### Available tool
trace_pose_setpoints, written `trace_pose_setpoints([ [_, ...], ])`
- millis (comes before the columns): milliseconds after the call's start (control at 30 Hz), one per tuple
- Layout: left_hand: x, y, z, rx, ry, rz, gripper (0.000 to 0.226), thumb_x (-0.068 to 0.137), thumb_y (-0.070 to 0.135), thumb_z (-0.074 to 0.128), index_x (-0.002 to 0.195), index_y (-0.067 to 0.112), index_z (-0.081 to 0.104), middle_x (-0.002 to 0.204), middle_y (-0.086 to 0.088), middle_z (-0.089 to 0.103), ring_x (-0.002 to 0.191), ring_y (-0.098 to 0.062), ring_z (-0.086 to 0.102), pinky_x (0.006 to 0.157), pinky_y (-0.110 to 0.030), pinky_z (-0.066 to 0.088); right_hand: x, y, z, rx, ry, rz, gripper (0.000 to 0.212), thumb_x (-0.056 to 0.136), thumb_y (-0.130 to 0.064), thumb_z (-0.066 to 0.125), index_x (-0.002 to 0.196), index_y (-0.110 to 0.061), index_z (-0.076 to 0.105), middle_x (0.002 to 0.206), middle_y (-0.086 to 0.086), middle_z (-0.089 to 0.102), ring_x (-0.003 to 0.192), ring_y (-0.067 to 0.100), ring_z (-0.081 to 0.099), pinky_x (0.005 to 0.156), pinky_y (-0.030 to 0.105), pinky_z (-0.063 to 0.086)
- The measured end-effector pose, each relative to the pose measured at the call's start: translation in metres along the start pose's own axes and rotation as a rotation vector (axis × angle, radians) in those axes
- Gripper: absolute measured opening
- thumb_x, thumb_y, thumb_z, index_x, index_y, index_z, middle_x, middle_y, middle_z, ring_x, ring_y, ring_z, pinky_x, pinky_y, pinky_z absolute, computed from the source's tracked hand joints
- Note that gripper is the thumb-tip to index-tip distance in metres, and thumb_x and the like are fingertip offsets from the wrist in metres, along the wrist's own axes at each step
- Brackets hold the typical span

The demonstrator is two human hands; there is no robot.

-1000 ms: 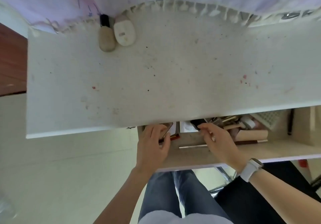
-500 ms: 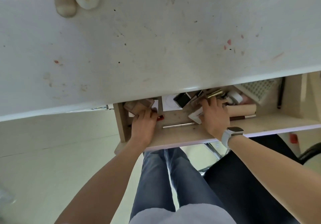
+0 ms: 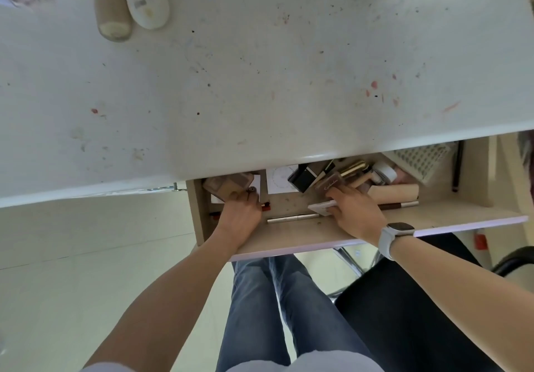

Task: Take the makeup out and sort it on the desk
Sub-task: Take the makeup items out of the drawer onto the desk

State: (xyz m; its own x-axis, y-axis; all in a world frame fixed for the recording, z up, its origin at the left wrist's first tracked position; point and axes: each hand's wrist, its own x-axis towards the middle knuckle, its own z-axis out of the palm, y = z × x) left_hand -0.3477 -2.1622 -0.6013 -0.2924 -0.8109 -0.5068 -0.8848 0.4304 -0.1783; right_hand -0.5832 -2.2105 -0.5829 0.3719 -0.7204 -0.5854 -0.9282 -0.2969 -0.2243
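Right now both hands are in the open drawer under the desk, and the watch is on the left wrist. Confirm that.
Not quite. The head view shows the white watch on the right wrist, not the left. The rest holds: the left hand and the right hand are both in the open drawer under the desk.

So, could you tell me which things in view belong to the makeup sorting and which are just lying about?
Part of the job:
- brown palette, under the left hand
- white flat case, at the right hand
- black box, gold tube, silver pencil in the open drawer
- beige bottle and white oval case on the desk

Just lying about:
- white watch
- black chair
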Motion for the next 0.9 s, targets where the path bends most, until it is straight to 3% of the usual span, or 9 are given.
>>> trace_pose_setpoints([
  [100,0.006,-0.001,0.003,-0.045,-0.041,0.049,0.034,0.09,-0.002,0.036,0.122,-0.004,0.049,0.121,-0.019,0.052,0.105,-0.031,0.054,0.083,-0.037,0.042,-0.001,-0.002,-0.002,0.021,-0.015,0.014,0.027,0.089,-0.021,0.051,0.116,-0.016,0.051,0.12,0.007,0.057,0.11,0.027,0.052,0.089,0.038,0.04],
  [367,0.002,-0.01,0.004,-0.134,-0.017,0.043,0.034,0.089,0.001,0.042,0.122,0.001,0.051,0.121,-0.015,0.054,0.106,-0.027,0.055,0.082,-0.035,0.045,0.002,-0.01,-0.004,0.035,-0.035,0.014,0.027,0.09,-0.022,0.051,0.116,-0.016,0.052,0.119,0.005,0.056,0.105,0.026,0.056,0.078,0.035,0.046],
  [500,-0.004,-0.009,-0.007,-0.079,0.001,0.141,0.014,0.069,0.019,0.071,0.083,0.015,0.073,0.086,-0.002,0.071,0.077,-0.013,0.066,0.065,-0.023,0.05,0.003,-0.01,-0.003,0.034,-0.025,0.015,0.027,0.09,-0.023,0.051,0.116,-0.016,0.052,0.118,0.004,0.057,0.104,0.025,0.056,0.078,0.033,0.045],
  [600,-0.003,-0.005,0.008,-0.11,-0.086,0.132,0.025,0.09,0.007,0.042,0.109,0.004,0.059,0.108,-0.014,0.065,0.101,-0.025,0.06,0.088,-0.032,0.044,0.004,-0.01,-0.004,0.038,-0.018,0.02,0.027,0.091,-0.024,0.05,0.117,-0.017,0.051,0.119,0.004,0.057,0.105,0.025,0.056,0.08,0.034,0.045],
  [667,0.001,-0.004,0.014,-0.139,-0.052,0.124,0.031,0.093,0.002,0.034,0.12,-0.002,0.049,0.118,-0.019,0.059,0.108,-0.03,0.056,0.094,-0.035,0.04,0.003,-0.011,-0.004,0.041,-0.019,0.023,0.027,0.091,-0.024,0.05,0.117,-0.017,0.051,0.119,0.004,0.057,0.105,0.025,0.056,0.081,0.035,0.045],
  [767,0.001,-0.003,0.014,-0.184,-0.051,0.084,0.036,0.093,0.001,0.032,0.128,-0.005,0.04,0.126,-0.02,0.053,0.109,-0.03,0.055,0.09,-0.035,0.043,0.004,-0.011,-0.004,0.048,-0.023,0.024,0.027,0.091,-0.024,0.049,0.117,-0.017,0.051,0.119,0.004,0.057,0.105,0.025,0.056,0.082,0.035,0.045],
  [900,0.003,0.001,0.007,-0.267,-0.094,-0.006,0.035,0.093,0.003,0.036,0.126,0.001,0.046,0.129,-0.017,0.049,0.104,-0.028,0.058,0.078,-0.033,0.046,0.004,-0.011,-0.003,0.06,-0.002,0.027,0.027,0.091,-0.024,0.05,0.116,-0.017,0.051,0.118,0.005,0.058,0.105,0.025,0.056,0.082,0.035,0.046],
])
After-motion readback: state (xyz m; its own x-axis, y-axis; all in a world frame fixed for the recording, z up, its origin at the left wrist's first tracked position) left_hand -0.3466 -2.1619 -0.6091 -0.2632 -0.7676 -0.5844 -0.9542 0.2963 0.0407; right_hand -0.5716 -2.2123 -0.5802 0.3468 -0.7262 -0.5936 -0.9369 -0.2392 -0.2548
